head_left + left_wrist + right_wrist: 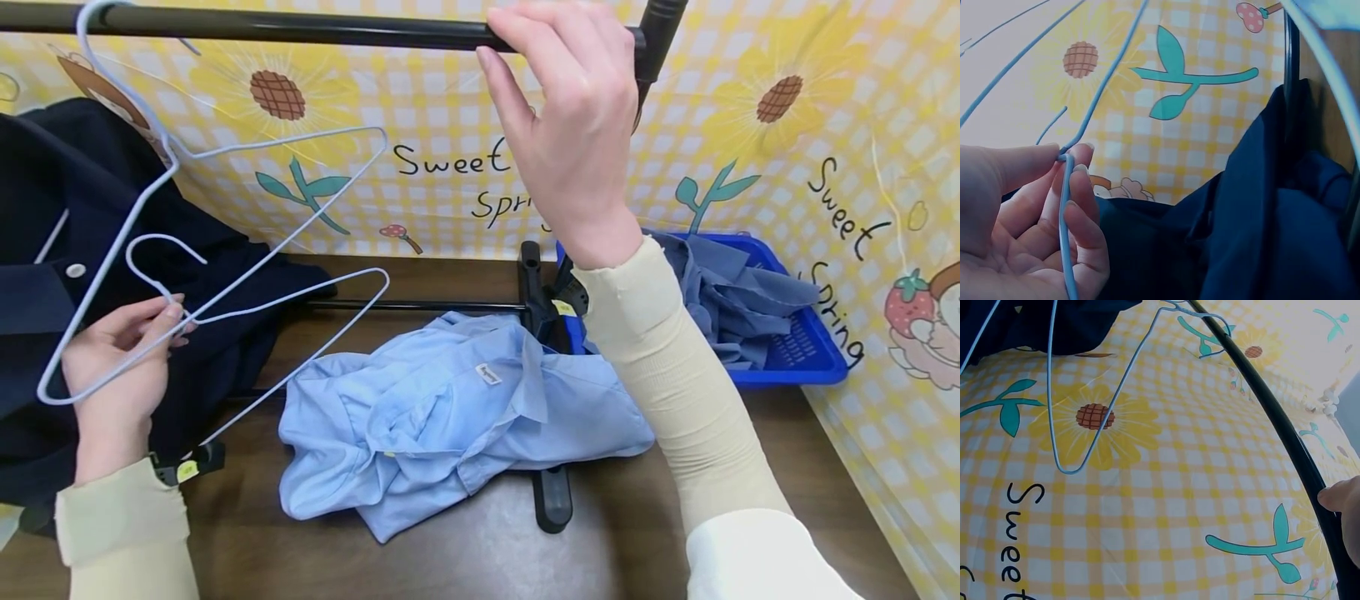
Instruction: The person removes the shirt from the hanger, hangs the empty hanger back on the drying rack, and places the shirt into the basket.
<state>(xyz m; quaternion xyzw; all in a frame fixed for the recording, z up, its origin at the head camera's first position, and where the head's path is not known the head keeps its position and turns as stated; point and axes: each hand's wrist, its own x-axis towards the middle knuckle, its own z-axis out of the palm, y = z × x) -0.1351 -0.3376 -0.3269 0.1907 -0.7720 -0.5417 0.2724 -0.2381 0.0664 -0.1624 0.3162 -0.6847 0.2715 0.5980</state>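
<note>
While the left hand [120, 358] pinches a hanger [322, 282] between thumb and fingertips, the right hand [573, 108] holds the rail [300, 30], fingers curled over it.

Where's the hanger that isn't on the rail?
Head view, left side: the light-blue wire hanger is pinched at its neck by the left hand, in front of the navy garment.
</note>
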